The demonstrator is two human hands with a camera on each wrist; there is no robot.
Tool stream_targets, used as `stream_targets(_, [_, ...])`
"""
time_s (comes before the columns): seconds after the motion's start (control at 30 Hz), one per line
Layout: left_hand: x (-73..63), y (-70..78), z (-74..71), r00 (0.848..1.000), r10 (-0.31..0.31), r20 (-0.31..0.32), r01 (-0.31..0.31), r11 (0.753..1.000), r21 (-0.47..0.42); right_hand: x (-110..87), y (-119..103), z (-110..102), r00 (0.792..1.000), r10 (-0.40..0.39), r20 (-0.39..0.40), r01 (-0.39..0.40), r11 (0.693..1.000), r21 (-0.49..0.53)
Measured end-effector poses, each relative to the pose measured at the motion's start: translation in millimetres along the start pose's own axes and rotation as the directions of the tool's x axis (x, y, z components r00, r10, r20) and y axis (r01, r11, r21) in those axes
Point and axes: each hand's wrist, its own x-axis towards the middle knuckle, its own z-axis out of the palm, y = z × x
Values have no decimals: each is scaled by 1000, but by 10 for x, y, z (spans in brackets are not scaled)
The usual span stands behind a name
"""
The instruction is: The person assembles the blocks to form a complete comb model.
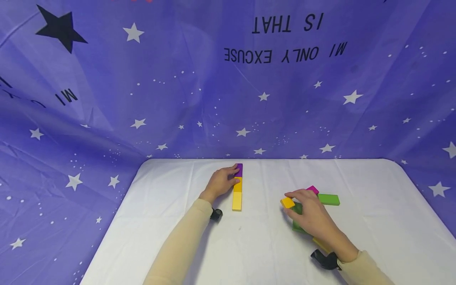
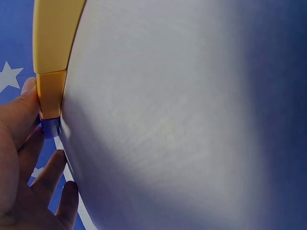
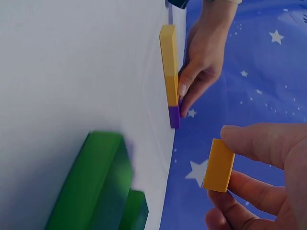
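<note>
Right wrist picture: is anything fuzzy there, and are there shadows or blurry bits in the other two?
Right wrist: the big near green block has soft, blurry edges, while the pinched orange-yellow block looks sharper; left wrist: the white tabletop looks smeary, with a dark shadow low down; head: mostly clear, with a soft shadow beside the left sleeve.

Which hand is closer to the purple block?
Left. The left hand touches the purple block; the right hand is farther off, to its right, holding a separate orange block.
</note>
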Motion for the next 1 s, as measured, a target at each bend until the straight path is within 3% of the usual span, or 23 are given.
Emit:
stream_targets(0.53, [7, -52, 25, 1000, 18, -7, -18, 1000, 3, 134, -243, 276, 995, -86, 47, 86, 996, -6])
stream_targets(0.83, [5, -39, 13, 998, 58, -33, -59, 998, -7, 190, -376, 421, 988, -119, 97, 118, 993, 16])
stream_targets(1.0, [0, -30, 12, 999, 46, -26, -46, 999, -2, 219, -459, 502, 982, -152, 107, 151, 988, 20])
